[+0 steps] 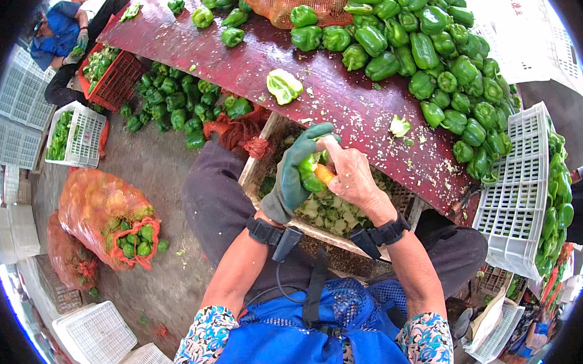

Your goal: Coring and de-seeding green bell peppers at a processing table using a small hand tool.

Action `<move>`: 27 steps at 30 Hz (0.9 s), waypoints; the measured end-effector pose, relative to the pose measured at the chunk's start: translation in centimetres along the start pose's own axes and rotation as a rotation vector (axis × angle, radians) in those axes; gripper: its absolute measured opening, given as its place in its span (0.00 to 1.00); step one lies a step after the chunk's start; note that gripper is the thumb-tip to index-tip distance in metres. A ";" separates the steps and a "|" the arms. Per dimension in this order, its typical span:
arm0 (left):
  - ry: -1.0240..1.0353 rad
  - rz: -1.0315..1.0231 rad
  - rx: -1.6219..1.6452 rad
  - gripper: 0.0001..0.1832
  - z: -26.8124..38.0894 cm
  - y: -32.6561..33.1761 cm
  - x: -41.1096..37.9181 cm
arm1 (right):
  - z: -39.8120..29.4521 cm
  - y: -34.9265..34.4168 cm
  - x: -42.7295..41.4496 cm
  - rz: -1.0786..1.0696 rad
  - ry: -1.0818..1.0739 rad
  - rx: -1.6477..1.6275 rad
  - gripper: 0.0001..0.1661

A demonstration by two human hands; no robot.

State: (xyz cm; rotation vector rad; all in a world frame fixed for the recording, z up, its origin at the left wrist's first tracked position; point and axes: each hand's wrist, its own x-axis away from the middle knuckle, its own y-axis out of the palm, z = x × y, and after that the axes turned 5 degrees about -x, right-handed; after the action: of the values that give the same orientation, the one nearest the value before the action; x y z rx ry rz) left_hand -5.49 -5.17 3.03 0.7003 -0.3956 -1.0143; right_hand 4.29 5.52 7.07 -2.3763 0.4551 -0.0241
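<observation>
My left hand (294, 174), in a green and grey work glove, is closed around a green bell pepper (312, 183) above a crate of pepper scraps. My bare right hand (353, 178) grips a short orange handle (324, 174) held against that pepper; whatever blade or tip it has is hidden. Beneath both hands, the crate (252, 172) holds pale green trimmings (337, 211). On the dark red tabletop (238, 63) lie a cut pepper piece (284, 86), a smaller pepper core (399, 126) and scattered seeds.
Green bell peppers (422, 50) are heaped at the table's back and right. A white plastic crate (513, 193) of peppers stands at right. Left on the floor are a red mesh sack (105, 207), loose peppers (177, 99) and a red crate (121, 81). A co-worker (57, 34) sits upper left.
</observation>
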 end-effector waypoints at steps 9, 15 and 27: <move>0.051 0.057 -0.002 0.30 0.4 0.0 0.2 | -0.4 1.2 0.6 0.079 0.130 0.002 0.20; 0.162 0.046 -0.205 0.32 0.1 -0.5 0.1 | -1.1 1.0 1.0 0.058 0.004 0.249 0.13; 0.182 0.007 -0.369 0.33 1.7 0.2 0.6 | 0.5 -0.8 -0.6 -0.423 0.364 -0.778 0.17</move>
State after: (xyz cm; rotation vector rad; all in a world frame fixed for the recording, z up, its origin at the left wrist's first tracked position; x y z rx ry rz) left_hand -6.05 -6.17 4.39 0.4522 -0.0479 -0.9745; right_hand 4.02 6.59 7.32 -3.2153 0.1129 -0.5742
